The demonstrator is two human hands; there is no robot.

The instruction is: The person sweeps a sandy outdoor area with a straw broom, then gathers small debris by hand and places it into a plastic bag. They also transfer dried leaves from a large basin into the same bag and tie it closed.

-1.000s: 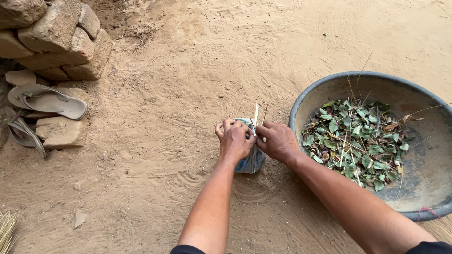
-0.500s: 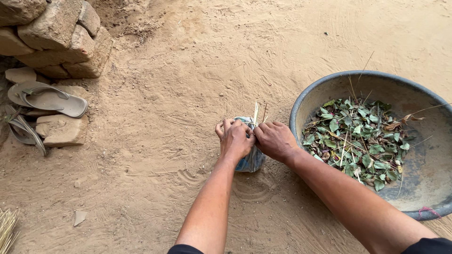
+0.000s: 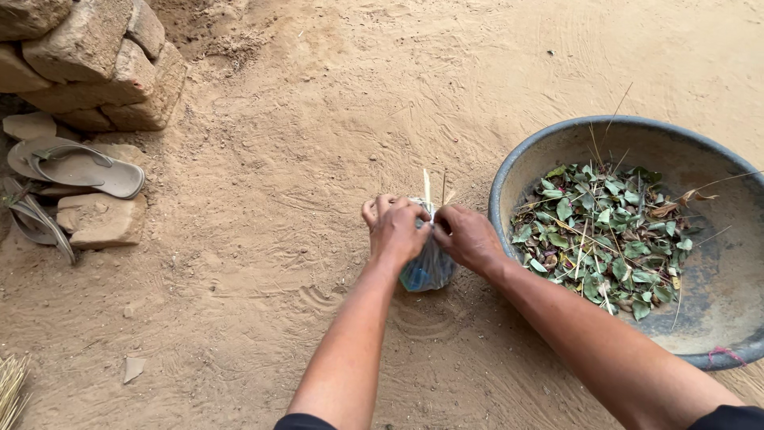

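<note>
A small clear plastic bag (image 3: 430, 269) with a bluish tint stands on the sandy ground, filled and bunched at its top. My left hand (image 3: 395, 228) is closed over the top of the bag from the left. My right hand (image 3: 467, 236) pinches the bag's neck from the right, touching the left hand. Two or three thin pale straw strips (image 3: 427, 189) stick up from between the hands. Most of the bag's top is hidden by my fingers.
A wide grey metal basin (image 3: 509, 167) at the right holds green leaves and dry stalks (image 3: 609, 231). Stacked stones (image 3: 95, 60) and a pair of sandals (image 3: 76, 167) lie at the left. A broom tip (image 3: 9, 390) shows at the bottom left corner.
Both hands stay at the bag's top with only slight finger movement; the bag has not shifted on the ground.
</note>
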